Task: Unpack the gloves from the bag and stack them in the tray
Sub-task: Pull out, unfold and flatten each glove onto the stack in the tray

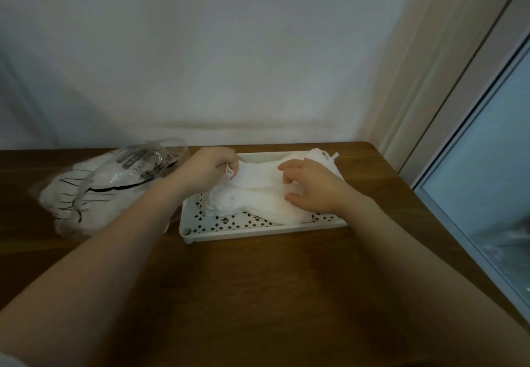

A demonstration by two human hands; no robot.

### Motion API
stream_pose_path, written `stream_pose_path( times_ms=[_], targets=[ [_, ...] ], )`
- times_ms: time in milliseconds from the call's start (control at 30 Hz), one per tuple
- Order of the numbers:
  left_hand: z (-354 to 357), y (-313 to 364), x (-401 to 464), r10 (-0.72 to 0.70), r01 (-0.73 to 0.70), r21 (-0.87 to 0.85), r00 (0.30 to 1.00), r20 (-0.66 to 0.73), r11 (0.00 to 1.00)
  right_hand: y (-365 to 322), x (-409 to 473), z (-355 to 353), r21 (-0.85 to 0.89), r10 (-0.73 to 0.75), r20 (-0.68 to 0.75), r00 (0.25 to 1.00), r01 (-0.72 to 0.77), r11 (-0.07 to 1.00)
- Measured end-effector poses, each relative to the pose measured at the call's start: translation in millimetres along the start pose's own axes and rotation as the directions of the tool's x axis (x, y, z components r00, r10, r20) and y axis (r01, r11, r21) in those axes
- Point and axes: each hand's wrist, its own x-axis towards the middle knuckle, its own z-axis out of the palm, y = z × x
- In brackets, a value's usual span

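Nearest to you is the bare brown wood of the table (258, 295), with both your forearms reaching forward across it. Just beyond, the white tray (258, 230) with a patterned, perforated floor sits a little right of centre. The white gloves (252, 197) lie piled in it, covering most of the floor and spilling up toward its far rim.

Your right hand (311, 187) hovers over the right part of the pile, fingers spread and loosely bent, fingertips touching the top glove without gripping it. Your left hand (210, 170) is at the tray's far left corner, fingers curled and pinching the edge of the top glove. The two hands are apart, one at each end of that glove.

Left of the tray, touching your left forearm, the clear plastic bag (100, 191) with dark printing lies crumpled, with white material showing through it. Behind the table stands a pale wall (229, 51), and a window frame (470, 125) runs down the right.
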Motion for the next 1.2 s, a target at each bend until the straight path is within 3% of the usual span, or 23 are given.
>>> stream_pose_path(
  times_ms=[167,267,367,467,567,667,800,933,1100,1200],
  targets=[
    [0.7,0.1,-11.8,-0.018,0.007,0.165,0.997,0.069,0.986,-11.1,-8.3,1.9,0.031,0.044,0.168,0.985,-0.05,0.998],
    [3.6,2.5,-19.2,-0.076,0.036,0.238,0.985,0.158,0.971,-16.9,-7.2,5.8,0.126,0.184,0.262,0.947,-0.223,0.967],
    [7.1,-0.8,-24.4,-0.1,0.037,0.279,0.972,0.214,0.96,-22.1,-1.1,8.0,0.313,0.365,0.183,0.913,-0.406,0.859],
    [9.9,-6.6,-28.2,-0.113,0.06,0.317,0.982,0.153,0.947,-14.9,7.5,24.5,0.354,0.481,0.024,0.877,-0.457,0.816],
    [19.1,-7.7,-29.9,-0.128,0.087,0.411,0.989,0.074,0.907,-9.3,7.3,42.4,0.274,0.487,0.007,0.874,-0.47,0.839],
    [24.8,-10.5,-27.3,-0.132,0.111,0.55,0.991,-0.002,0.828,-4.0,6.1,52.2,0.111,0.463,0.092,0.881,-0.471,0.875],
    [28.9,-13.6,-24.4,-0.202,0.205,0.577,0.977,-0.071,0.79,15.9,6.5,53.2,0.011,0.403,0.236,0.884,-0.417,0.909],
    [33.4,-20.5,-23.7,-0.195,0.206,0.542,0.978,-0.079,0.815,31.1,5.6,43.3,0.018,0.311,0.278,0.909,-0.329,0.944],
    [29.5,-8.3,-28.9,-0.195,0.237,0.494,0.971,-0.135,0.837,34.1,0.9,38.8,-0.056,0.304,0.077,0.95,-0.3,0.952],
    [28.4,-0.3,-34.1,-0.166,0.221,0.384,0.971,-0.172,0.896,35.7,-0.2,34.2,-0.097,0.338,0.191,0.921,-0.325,0.941]
  ],
)
